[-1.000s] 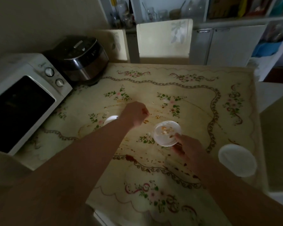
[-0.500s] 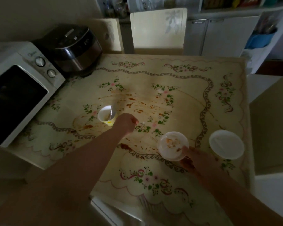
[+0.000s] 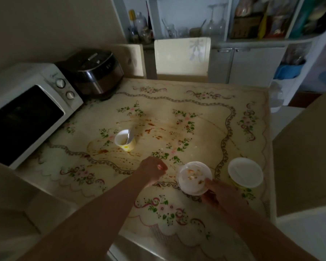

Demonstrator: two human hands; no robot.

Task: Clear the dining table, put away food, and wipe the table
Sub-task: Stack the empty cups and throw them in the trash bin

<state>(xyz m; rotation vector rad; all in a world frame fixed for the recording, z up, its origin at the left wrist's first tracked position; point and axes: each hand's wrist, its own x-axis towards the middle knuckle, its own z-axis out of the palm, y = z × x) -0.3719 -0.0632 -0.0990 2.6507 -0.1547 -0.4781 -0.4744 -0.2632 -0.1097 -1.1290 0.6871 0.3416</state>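
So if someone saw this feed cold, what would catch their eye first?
The brown sauce smears streaked across the middle of the floral tablecloth, just right of a small cup with a spoon standing in it. Nearer, the right hand grips a white bowl of scraps, beside a lidded container at the table's right edge.

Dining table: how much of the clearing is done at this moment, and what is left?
Little looks done. In hand: the right hand grips the small white dish with food scraps at its near rim; the left hand is curled beside it, perhaps pinching a scrap. Left: the paper cup with a spoon, the lidded white container, and the brown sauce stains on the tablecloth, not yet wiped.
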